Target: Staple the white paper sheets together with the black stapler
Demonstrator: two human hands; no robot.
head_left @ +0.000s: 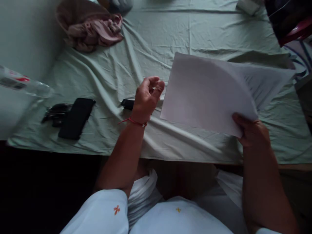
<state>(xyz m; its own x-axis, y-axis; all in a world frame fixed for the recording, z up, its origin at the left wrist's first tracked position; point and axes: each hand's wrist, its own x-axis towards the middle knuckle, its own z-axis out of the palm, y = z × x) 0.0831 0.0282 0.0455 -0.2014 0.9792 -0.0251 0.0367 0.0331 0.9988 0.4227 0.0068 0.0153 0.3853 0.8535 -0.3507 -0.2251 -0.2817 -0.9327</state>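
Several white paper sheets (202,91) hang over the green cloth, blank on the face toward me, with printed lines on a sheet (264,84) behind at the right. My right hand (254,130) pinches their lower right corner, thumb on top. Just left of the papers' left edge is my left hand (148,96), its fingers curled with thumb and fingertips together; whether anything small is between them I cannot make out. A red string circles that wrist. Partly behind the left hand lies a small black object (127,104).
A black phone (77,118) and dark sunglasses (56,113) rest on the green cloth (156,42) at the left, near a clear bottle (24,83). Pink fabric (95,31) is bunched at the back left. A dark and red item (292,22) stands at the back right.
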